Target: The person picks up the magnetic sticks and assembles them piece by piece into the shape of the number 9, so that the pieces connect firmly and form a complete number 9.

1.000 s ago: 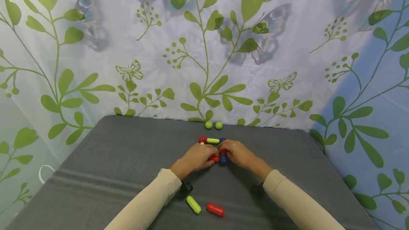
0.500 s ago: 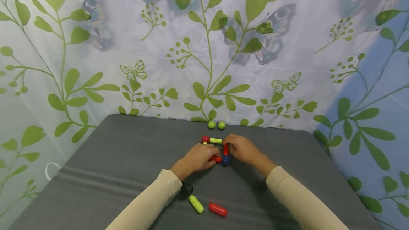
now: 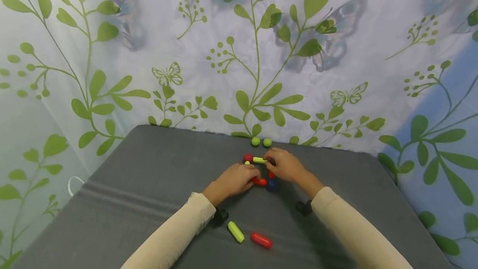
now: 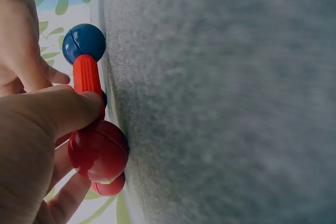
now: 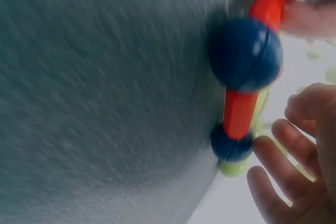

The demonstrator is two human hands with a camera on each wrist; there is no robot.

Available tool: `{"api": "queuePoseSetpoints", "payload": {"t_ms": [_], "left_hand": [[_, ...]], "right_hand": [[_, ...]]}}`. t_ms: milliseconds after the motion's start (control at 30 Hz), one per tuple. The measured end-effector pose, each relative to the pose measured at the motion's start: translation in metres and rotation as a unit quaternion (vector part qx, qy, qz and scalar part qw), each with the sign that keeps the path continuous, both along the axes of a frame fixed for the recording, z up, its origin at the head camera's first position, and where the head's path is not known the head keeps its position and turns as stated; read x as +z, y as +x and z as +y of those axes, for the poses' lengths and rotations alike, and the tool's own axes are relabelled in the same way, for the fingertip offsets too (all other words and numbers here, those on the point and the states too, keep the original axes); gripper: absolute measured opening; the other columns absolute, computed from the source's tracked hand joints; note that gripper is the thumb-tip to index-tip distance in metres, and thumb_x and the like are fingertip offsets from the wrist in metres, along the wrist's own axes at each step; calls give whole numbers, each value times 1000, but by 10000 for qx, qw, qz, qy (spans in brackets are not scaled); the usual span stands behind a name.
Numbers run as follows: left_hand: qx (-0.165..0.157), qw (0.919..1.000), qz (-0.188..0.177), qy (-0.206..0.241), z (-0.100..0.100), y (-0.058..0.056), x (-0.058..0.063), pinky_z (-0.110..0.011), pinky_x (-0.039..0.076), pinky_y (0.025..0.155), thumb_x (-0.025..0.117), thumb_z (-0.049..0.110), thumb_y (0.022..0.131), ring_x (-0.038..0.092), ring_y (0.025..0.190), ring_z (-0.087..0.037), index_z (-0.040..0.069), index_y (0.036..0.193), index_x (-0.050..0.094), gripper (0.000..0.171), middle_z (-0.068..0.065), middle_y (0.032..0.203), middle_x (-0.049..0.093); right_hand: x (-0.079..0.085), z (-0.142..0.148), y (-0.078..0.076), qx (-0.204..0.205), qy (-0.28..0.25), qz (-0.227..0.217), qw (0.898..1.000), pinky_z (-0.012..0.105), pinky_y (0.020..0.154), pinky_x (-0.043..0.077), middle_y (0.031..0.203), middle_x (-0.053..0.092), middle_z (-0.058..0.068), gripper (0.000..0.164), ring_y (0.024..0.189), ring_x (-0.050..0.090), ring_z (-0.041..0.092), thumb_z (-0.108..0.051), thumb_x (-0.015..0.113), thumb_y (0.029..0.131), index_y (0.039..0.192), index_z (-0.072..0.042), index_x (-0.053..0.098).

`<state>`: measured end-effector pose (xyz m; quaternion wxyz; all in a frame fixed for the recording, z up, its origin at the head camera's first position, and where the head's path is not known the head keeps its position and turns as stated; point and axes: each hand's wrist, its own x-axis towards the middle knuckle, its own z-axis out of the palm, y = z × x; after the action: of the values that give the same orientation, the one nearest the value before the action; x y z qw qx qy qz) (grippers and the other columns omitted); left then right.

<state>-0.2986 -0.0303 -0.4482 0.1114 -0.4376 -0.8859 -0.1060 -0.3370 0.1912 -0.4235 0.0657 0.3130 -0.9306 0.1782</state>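
Observation:
A square of rods and balls lies on the grey table. My left hand (image 3: 237,179) pinches its near red rod (image 3: 259,182), thumb on top in the left wrist view, between a dark red ball (image 4: 98,149) and the near blue ball (image 3: 271,185). A second red ball (image 3: 248,158) marks the far left corner, joined to a yellow-green rod (image 3: 259,160). My right hand (image 3: 286,166) is at the far right corner. In the right wrist view its loosely spread fingers reach the far blue ball (image 5: 232,142), at the end of the right-side red rod (image 5: 240,114).
Two green balls (image 3: 261,142) sit by the table's back edge. Closer to me lie a loose yellow-green rod (image 3: 236,232) and a loose red rod (image 3: 261,240). A patterned curtain (image 3: 209,53) hangs behind the grey table (image 3: 149,186).
My right hand has shifted from the right-side red rod to the far right corner, covering the blue ball there. The left hand keeps its pinch. The head view has swung slightly left.

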Motion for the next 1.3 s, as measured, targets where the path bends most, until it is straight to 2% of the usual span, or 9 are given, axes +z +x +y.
{"api": "queuePoseSetpoints", "payload": {"t_ms": [167, 300, 467, 633, 800, 900, 1033, 1167, 1300], "left_hand": [[25, 9996, -263, -42, 7, -6, 9, -29, 51, 72, 77, 9, 89, 62, 79, -13, 17, 100, 70, 15, 4, 96, 64], [8, 9995, -294, -137, 13, -10, 10, -30, 51, 72, 76, 10, 90, 61, 79, -14, 18, 99, 69, 14, 3, 95, 63], [92, 9993, -160, -320, 17, -13, 11, -31, 50, 72, 77, 15, 90, 60, 79, -12, 19, 99, 68, 13, 5, 94, 62], [97, 9988, -185, -437, 20, -15, 18, -32, 49, 75, 76, 21, 91, 58, 81, -12, 20, 101, 68, 13, 6, 93, 60], [79, 9991, -313, -272, 26, -19, 21, -30, 49, 73, 75, 21, 93, 56, 79, -11, 18, 101, 69, 11, 5, 93, 61], [141, 9990, -384, -192, 29, -18, 21, -30, 51, 74, 74, 19, 92, 57, 81, -11, 17, 102, 69, 11, 5, 95, 63], [249, 9985, -475, -148, 32, -16, 17, -32, 52, 76, 74, 17, 93, 58, 84, -11, 19, 102, 68, 11, 5, 97, 64], [234, 9983, -534, -93, 35, -14, 14, -32, 52, 79, 74, 18, 92, 59, 87, -11, 18, 103, 68, 13, 4, 99, 65], [231, 9977, -623, -107, 40, -12, 13, -34, 53, 80, 77, 18, 91, 60, 89, -12, 18, 105, 67, 17, 3, 101, 65]], "right_hand": [[2, 4, 16, 202, 93, 167, 9996, 35, 69, 53, 95, 63, -1, 12, 78, 61, 13, -11, 74, 91, 103, -10, 73], [5, 11, 37, 260, 191, 108, 9994, 30, 66, 50, 90, 60, -6, 8, 75, 58, 9, -12, 74, 92, 100, -13, 72], [8, 15, 86, 747, 168, -227, 9968, 28, 67, 50, 88, 58, -12, 4, 77, 56, 5, -15, 73, 94, 96, -17, 69], [4, 10, 142, 1146, 212, -874, 9893, 27, 73, 52, 97, 58, -14, 9, 85, 58, 0, -25, 72, 96, 104, -19, 69], [-4, -2, 175, 1133, 125, -1208, 9861, 22, 68, 49, 98, 57, -16, 14, 80, 55, -3, -33, 71, 96, 105, -23, 67], [-9, -10, 185, 1049, 57, -1089, 9885, 19, 63, 46, 93, 55, -16, 15, 74, 50, -3, -31, 74, 94, 101, -22, 65], [-17, -16, 187, 852, -17, -912, 9922, 19, 60, 43, 85, 54, -15, 14, 69, 47, -3, -24, 77, 91, 96, -21, 65], [-21, -9, 177, 357, -149, -892, 9953, 22, 58, 43, 78, 53, -16, 13, 66, 48, -1, -20, 78, 86, 90, -20, 65], [-20, 6, 157, -342, -474, -875, 9944, 24, 52, 44, 71, 54, -13, 14, 58, 49, 0, -14, 78, 84, 86, -17, 65]]}}
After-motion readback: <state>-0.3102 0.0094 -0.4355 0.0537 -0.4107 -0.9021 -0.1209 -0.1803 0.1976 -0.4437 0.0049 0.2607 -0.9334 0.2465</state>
